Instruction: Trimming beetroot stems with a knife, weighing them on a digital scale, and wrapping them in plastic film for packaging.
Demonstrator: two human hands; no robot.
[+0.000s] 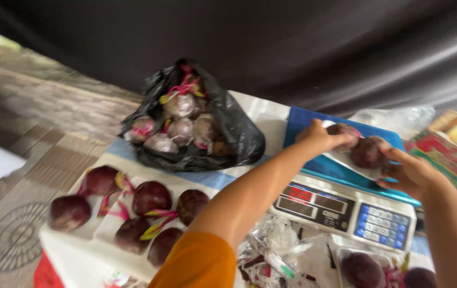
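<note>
Left hand (319, 136) curled over one dark purple, round beetroot (344, 130), fingers closed on its top. Right hand (412, 172) cupped against a second dark purple beetroot (368, 152), fingers wrapped round its right side. Both roots resting in a shallow white foam tray (345, 161) on the blue platform of a digital weighing scale (345, 205), at the right of the desk (260, 114).

Likely firm and fairly heavy for their size, hard-fleshed, not easily bruised; skin matte and a little dusty, so probably not slippery. Best taken round the widest part of the bulb. Foam tray light, thin and bendable, prone to tipping if lifted by one edge; better supported from beneath.

Further left, a crinkled black plastic bag (236, 136) lying open, full of pale-skinned beetroots with pink stalk stubs. In front, more white foam trays (92, 226) carrying glossy dark beetroots (151, 196) with pink-yellow stems. Crumpled clear plastic film (271, 245) below the scale's grey keypad front. Dark draped cloth (292, 42) behind, smooth and folded.
</note>
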